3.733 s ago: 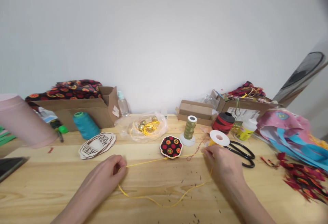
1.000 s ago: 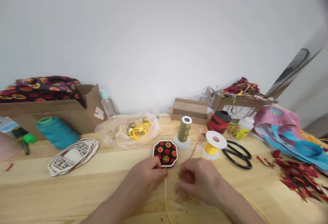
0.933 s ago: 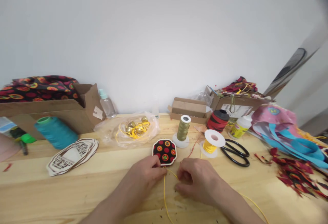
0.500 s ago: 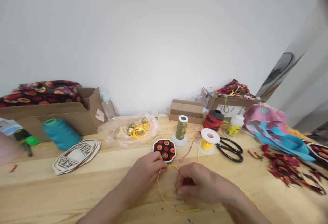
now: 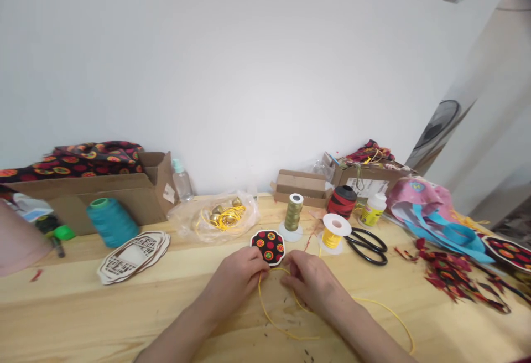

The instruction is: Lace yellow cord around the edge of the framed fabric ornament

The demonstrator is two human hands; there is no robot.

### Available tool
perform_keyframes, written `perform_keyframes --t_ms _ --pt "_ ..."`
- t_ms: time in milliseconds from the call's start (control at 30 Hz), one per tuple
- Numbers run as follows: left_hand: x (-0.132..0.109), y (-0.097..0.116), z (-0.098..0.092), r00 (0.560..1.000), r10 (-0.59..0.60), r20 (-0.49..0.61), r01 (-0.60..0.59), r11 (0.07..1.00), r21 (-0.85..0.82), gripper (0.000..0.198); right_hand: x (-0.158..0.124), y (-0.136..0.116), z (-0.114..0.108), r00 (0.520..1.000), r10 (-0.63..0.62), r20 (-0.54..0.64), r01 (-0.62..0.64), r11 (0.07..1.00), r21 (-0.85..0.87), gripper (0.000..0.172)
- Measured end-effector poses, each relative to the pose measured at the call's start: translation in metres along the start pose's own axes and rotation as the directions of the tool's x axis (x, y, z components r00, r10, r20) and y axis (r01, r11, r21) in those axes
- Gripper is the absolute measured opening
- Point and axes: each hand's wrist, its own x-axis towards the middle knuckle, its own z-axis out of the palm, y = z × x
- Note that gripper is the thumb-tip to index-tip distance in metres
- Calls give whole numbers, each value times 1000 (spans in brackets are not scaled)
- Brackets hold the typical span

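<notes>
A small scalloped panel (image 5: 267, 247) with a white rim and black flower-print fabric lies flat in the middle of the table. My left hand (image 5: 244, 271) is closed on its lower left edge, with a thin yellow cord (image 5: 267, 312) coming out under the fingertips and looping toward me. Just right of the panel, my right hand (image 5: 309, 280) has its fingers curled around the same cord where it bends near the lower edge. The exact pinch is partly hidden by the fingers.
Behind stand an olive thread spool (image 5: 294, 213), a yellow cord spool (image 5: 333, 234) and black-handled scissors (image 5: 367, 245). Left are a teal thread cone (image 5: 112, 222), stacked wooden cutouts (image 5: 133, 258) and a bag of bells (image 5: 215, 219). Fabric scraps (image 5: 452, 271) lie right.
My right hand has moved up and slightly left, closer to the panel's right edge. The left hand keeps its hold. The view has shifted slightly.
</notes>
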Motion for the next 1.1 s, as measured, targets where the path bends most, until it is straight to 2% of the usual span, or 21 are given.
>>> perform_keyframes --t_ms 433,633,867,967,1033,1100 --pt "1 0 -2 996 -86 24 85 995 52 18 3 -7 4 995 91 47 -80 975 -206 12" --pt "-1 -2 1 995 -96 21 93 991 91 17 3 -10 1 992 106 70 -89 973 -214 11" --pt "0 -2 -1 995 -102 11 101 992 76 18 2 -6 1 995 89 40 -82 984 -159 12" --pt "-1 4 -3 998 -50 25 50 999 0 17 -2 -2 2 999 52 2 -52 998 -41 12" --pt "-1 8 -2 999 -14 34 15 999 -47 17 -4 0 5 1000 13 -28 -9 991 134 12" --pt "-1 12 0 999 -16 32 18 997 -76 17 -5 -1 9 1000 -17 -23 23 944 330 11"
